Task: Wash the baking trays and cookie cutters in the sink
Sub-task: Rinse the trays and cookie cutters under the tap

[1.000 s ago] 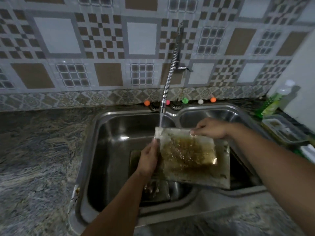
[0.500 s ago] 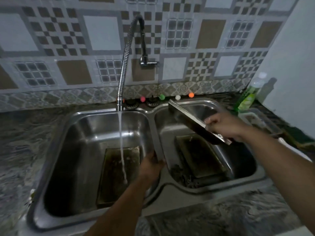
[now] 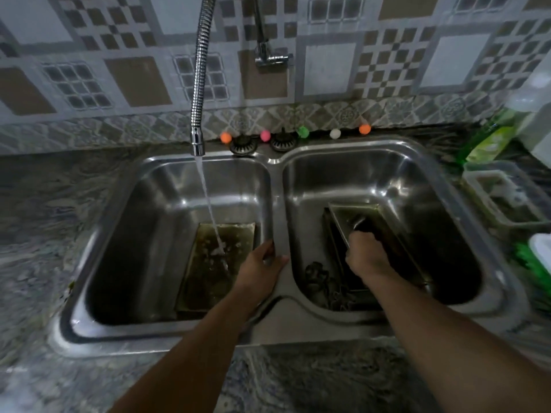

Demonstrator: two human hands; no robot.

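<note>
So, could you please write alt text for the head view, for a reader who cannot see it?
A person's right hand grips a baking tray down in the right basin of a steel double sink, while the left hand holds the divider. Water from the faucet falls on a dirty tray in the left basin.

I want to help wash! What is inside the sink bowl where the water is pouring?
A dirty baking tray lies flat in the left bowl, under the running water. Whatever is beneath the tray is hidden.
</note>
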